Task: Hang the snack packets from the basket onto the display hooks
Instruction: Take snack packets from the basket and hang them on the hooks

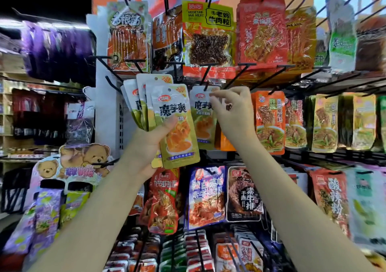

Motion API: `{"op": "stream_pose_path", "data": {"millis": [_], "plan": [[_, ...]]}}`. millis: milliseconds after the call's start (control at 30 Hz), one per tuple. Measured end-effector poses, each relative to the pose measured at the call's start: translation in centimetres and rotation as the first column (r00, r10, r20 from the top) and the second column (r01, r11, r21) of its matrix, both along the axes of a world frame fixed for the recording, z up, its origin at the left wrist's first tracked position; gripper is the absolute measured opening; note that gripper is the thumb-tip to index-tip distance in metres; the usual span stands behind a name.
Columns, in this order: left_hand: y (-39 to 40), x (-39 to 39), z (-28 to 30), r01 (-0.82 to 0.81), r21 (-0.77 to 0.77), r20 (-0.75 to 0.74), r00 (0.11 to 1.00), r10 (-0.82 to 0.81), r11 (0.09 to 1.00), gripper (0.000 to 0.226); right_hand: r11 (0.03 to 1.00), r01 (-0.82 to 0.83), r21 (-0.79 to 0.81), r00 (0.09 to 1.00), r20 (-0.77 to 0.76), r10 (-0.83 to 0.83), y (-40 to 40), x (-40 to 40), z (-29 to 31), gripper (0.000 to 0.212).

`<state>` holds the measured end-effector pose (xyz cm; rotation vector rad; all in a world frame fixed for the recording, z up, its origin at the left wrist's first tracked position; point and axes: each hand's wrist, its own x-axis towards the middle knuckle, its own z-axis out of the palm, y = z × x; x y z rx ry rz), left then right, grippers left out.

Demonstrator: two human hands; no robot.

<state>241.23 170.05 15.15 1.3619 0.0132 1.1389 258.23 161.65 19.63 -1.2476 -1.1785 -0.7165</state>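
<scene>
A fan of green-and-gold snack packets (167, 113) sits in the left hand (150, 146), fingers curled round the lower halves and the thumb pressed across the face of the front packet, so the tops spread up and to the left. Just to the right of that bunch, one more packet of the same kind, the hung packet (201, 115), is already on a black display hook (205, 84), the hook passing through its top hole. The right hand (231, 113) is raised beside it, thumb and forefinger drawn close together at the packet's upper right corner; whether they actually pinch the edge or only touch it is hard to tell, and the other fingers are loosely curled above.

Past the right hand hang orange noodle packets (269, 121). Above both hands is a row with a yellow vegetarian-meat packet (208, 35) and red packets (261, 33). Below the left hand hangs a red shrimp-picture packet (164, 200), and under the right forearm a dark packet (244, 194). Far off to the left of the left arm stands a teddy-bear display card (69, 163).
</scene>
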Motion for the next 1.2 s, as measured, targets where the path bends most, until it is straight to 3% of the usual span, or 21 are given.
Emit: {"op": "stream_pose_path", "data": {"millis": [67,133,200,300,400,533,667,733,867,1200], "plan": [[-0.3,0.3,0.2,0.001,-0.011,-0.012,1.0,-0.001,1.0,0.051,0.997,-0.04,0.071,0.998,0.044,0.037,-0.8,-0.8,-0.2,0.025],[-0.7,0.8,0.3,0.021,0.008,-0.017,1.0,-0.021,1.0,0.049,0.972,-0.225,-0.062,0.974,0.027,0.227,-1.6,-2.1,-0.4,0.031],[-1.3,1.3,0.4,0.034,0.022,-0.006,0.999,-0.034,0.999,0.049,0.888,-0.411,-0.207,0.912,-0.088,0.401,-1.5,-2.9,-0.8,0.015],[-1.6,1.5,0.5,-0.023,0.021,-0.019,1.0,0.024,1.0,0.045,0.854,-0.5,-0.144,0.86,-0.195,0.471,-1.3,-2.2,-0.8,0.016],[-1.1,0.8,0.5,-0.06,-0.064,-0.057,0.997,0.056,0.996,0.03,0.889,-0.457,-0.04,0.873,-0.214,0.439,-1.4,-0.7,-0.4,0.031],[-0.3,0.1,0.1,-0.036,-0.052,-0.023,0.999,0.035,0.998,0.037,0.919,-0.394,-0.01,0.914,-0.109,0.391,-1.2,0.6,0.0,0.058],[-0.5,0.0,-0.2,-0.075,0.013,-0.016,0.997,0.075,0.997,0.024,0.933,-0.35,-0.083,0.936,0.008,0.352,-0.9,0.8,0.7,0.037],[-0.8,0.0,-0.2,-0.063,0.02,-0.01,0.998,0.063,0.998,0.033,0.935,-0.344,-0.084,0.939,-0.011,0.344,-0.5,0.9,1.0,0.031],[-0.8,0.0,-0.2,-0.042,0.056,0.008,0.999,0.042,0.998,0.053,0.928,-0.357,-0.105,0.934,-0.03,0.355,0.1,0.8,1.1,0.03],[-0.6,0.0,-0.4,-0.084,0.051,-0.043,0.995,0.086,0.995,0.054,0.931,-0.344,-0.121,0.939,-0.046,0.341,-0.2,0.1,2.0,0.033]]}}
